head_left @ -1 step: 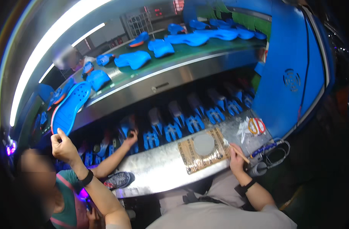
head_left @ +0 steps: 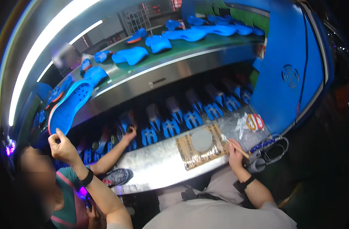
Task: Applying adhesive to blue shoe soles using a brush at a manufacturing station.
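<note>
So the left hand [head_left: 63, 147] is up at the left side, fingers pinched on the near edge of a big blue shoe sole [head_left: 69, 107], holding it raised so it's tilting up toward the conveyor. The sole has a row of small holes and a thin orange rim along one side. The right hand [head_left: 235, 152] is resting down at the near right of the metal bench [head_left: 155, 164], fingers wrapped around a small brush [head_left: 235, 147] with a wooden handle. Its whitish tip is pointing left and sitting right by the edge of a grey round pad [head_left: 202, 140], though I can't tell if it's actually touching. That pad is lying on a brown cardboard sheet [head_left: 189, 154] on the bench.

Just right of that there's a crumpled white wrapper with an orange ring [head_left: 254, 122] on it, and some cables [head_left: 273, 149] near the bench corner. A co-worker's arm [head_left: 113, 152] is reaching in from the left toward the row of blue racks [head_left: 170, 126] under the conveyor. More blue soles [head_left: 130, 55] are riding along the green belt [head_left: 205, 42] at the far side.
</note>
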Demonstrator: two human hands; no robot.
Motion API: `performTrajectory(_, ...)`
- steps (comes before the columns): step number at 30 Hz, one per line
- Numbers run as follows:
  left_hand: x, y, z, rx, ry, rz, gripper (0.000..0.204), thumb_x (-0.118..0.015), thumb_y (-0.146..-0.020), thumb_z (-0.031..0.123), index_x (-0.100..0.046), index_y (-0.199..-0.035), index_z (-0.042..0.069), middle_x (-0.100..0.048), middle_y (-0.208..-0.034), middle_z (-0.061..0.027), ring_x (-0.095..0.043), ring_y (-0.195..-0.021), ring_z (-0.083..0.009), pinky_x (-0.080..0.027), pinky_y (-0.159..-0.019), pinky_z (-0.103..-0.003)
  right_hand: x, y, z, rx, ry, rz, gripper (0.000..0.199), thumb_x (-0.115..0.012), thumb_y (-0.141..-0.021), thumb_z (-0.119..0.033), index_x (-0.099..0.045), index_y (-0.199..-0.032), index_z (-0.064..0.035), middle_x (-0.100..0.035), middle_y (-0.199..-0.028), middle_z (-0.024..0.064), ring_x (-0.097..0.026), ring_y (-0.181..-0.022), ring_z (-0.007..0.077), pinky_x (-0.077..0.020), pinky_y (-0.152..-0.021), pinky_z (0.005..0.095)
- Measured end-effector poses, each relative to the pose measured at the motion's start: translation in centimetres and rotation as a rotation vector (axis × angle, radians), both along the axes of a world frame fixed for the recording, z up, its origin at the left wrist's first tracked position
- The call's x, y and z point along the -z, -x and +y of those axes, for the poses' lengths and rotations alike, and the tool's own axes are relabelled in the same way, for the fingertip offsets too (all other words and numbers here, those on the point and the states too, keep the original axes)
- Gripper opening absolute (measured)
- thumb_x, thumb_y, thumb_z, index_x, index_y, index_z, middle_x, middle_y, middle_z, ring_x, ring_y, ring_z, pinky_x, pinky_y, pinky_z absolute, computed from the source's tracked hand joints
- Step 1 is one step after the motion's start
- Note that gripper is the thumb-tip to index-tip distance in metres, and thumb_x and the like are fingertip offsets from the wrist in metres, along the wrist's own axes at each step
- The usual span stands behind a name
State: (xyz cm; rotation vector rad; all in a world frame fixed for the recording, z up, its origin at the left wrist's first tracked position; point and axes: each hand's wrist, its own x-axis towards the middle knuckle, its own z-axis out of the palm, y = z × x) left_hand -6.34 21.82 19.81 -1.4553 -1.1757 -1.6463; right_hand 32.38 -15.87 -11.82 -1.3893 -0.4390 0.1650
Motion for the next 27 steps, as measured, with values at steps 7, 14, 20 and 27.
performTrajectory(7,3.4,-5.4,-10.5,0.806,0.228,-0.414,0.044,-0.066,-0.095,0.005,-0.054,-0.136,-0.002,-0.063,-0.119,-0.0101,-0.056,-0.105,-0.0133,-0.047,-0.091,-0.027,-9.2,0.3,1.7,-0.16,0.059,-0.256,0.017,-0.061,-0.097,-0.015,-0.066,-0.107,-0.0016,-0.069,-0.089,0.0052,-0.065,-0.082,0.0132,-0.0512,-0.075,0.0273)
performTrajectory(14,16.6,-6.2,-17.0,1.468,1.186,-0.686,0.024,-0.061,-0.095,0.007,-0.067,-0.115,-0.004,-0.072,-0.089,-0.0072,-0.065,-0.072,-0.0117,-0.052,-0.071,-0.025,-11.9,-0.1,4.3,-0.339,0.571,-0.407,0.015,-0.064,-0.093,-0.016,-0.069,-0.098,-0.0024,-0.066,-0.075,0.0055,-0.063,-0.068,0.0115,-0.0488,-0.063,0.0288)
performTrajectory(20,20.3,-5.6,-23.1,2.249,1.809,-1.106,0.083,-0.06,-0.091,0.049,-0.034,-0.149,-0.005,-0.05,-0.14,-0.0286,-0.055,-0.126,-0.0435,-0.045,-0.106,-0.055,-12.5,1.0,4.7,-0.273,0.408,-0.4,0.013,-0.065,-0.092,-0.017,-0.07,-0.096,-0.0052,-0.068,-0.074,0.0092,-0.066,-0.069,0.0179,-0.0497,-0.063,0.0314)
performTrajectory(27,23.1,-4.4,-24.8,2.107,1.93,-1.151,0.085,-0.071,-0.088,0.026,-0.025,-0.154,-0.001,-0.051,-0.14,-0.0268,-0.058,-0.124,-0.0406,-0.047,-0.106,-0.048,-11.8,3.0,5.0,-0.391,0.281,-0.277,0.016,-0.064,-0.096,-0.013,-0.069,-0.105,-0.0004,-0.068,-0.089,0.0033,-0.062,-0.085,0.0104,-0.049,-0.076,0.0259)
